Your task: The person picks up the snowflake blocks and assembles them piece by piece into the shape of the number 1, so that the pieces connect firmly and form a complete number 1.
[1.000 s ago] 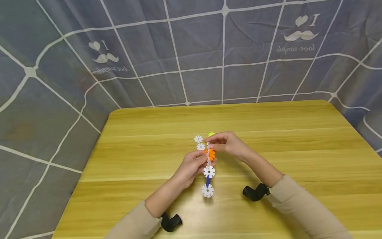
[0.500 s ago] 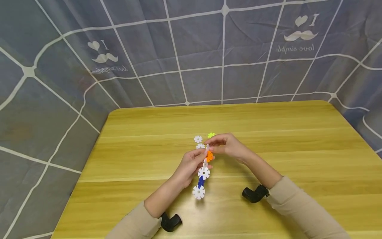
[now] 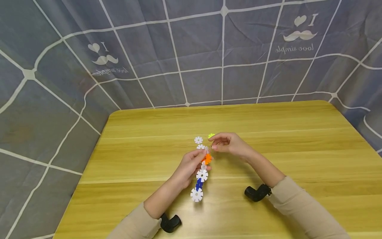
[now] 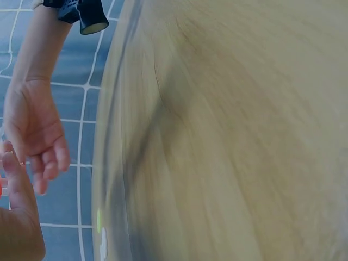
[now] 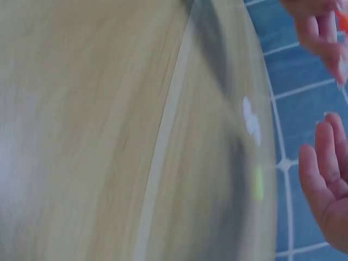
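My left hand (image 3: 188, 165) pinches a chain of notched snowflake discs near its upper end. From there an orange disc (image 3: 207, 159), a white disc (image 3: 202, 175), a blue disc (image 3: 199, 184) and a lowest white disc (image 3: 196, 195) slant down toward me. A pale disc edge (image 3: 207, 149) shows just past the left thumb. My right hand (image 3: 232, 144) hovers beside that end, thumb and fingers loosely bent and apart from the chain. In the right wrist view, the fingers of this right hand (image 5: 329, 182) appear with nothing between them.
Two loose white discs, the farther (image 3: 198, 140) and the nearer (image 3: 200, 146), lie beyond the left hand. A yellow-green disc (image 3: 211, 135) lies behind the right fingers. The wooden table (image 3: 134, 132) ends at a grey gridded curtain (image 3: 200, 83). Black wrist mounts (image 3: 170, 223) hang below both sleeves.
The chain has tilted, its lower end swinging left. My right hand touched the chain's upper end earlier and has now drawn off slightly to the right. My left hand keeps its grip.
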`<action>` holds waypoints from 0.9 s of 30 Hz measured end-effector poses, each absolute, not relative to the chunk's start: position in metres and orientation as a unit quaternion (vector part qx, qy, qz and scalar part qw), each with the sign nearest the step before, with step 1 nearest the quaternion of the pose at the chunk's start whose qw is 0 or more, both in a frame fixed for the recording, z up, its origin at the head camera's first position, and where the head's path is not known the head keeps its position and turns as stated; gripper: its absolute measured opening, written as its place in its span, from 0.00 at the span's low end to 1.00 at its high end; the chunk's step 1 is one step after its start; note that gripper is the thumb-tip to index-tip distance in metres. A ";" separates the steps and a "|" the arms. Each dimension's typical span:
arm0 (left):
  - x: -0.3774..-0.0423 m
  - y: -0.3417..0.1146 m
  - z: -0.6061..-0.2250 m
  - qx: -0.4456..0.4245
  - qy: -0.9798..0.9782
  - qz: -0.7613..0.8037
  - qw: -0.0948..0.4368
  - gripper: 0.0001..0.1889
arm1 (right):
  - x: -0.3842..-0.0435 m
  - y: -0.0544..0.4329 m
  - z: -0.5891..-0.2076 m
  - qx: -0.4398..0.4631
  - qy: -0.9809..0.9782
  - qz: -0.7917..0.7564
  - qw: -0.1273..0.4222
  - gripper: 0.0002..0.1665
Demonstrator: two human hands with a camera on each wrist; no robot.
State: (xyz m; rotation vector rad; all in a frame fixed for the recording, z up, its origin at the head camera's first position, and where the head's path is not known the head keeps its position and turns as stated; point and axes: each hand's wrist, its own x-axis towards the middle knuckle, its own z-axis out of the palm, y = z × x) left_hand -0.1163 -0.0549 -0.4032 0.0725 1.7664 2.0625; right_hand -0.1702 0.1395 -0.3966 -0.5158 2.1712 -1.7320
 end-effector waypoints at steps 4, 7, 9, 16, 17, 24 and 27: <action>-0.118 -0.057 -0.404 0.021 0.637 0.743 0.204 0.22 | -0.184 0.152 -0.405 -0.112 0.769 -0.610 0.158 0.24; -0.119 -0.058 -0.404 0.016 0.637 0.743 0.202 0.23 | -0.193 0.159 -0.412 -0.076 0.777 -0.604 0.160 0.25; -0.119 -0.060 -0.404 0.010 0.639 0.742 0.200 0.24 | -0.198 0.162 -0.415 -0.063 0.786 -0.595 0.158 0.25; -0.119 -0.060 -0.405 0.006 0.638 0.743 0.203 0.24 | -0.211 0.154 -0.418 -0.055 0.819 -0.554 0.140 0.23; -0.119 -0.061 -0.405 0.005 0.637 0.743 0.204 0.23 | -0.213 0.151 -0.418 -0.057 0.823 -0.549 0.137 0.23; -0.119 -0.061 -0.405 0.008 0.639 0.743 0.199 0.23 | -0.227 0.134 -0.423 -0.064 0.872 -0.477 0.086 0.23; -0.119 -0.061 -0.406 0.006 0.638 0.743 0.200 0.23 | -0.231 0.129 -0.425 -0.071 0.901 -0.423 0.065 0.23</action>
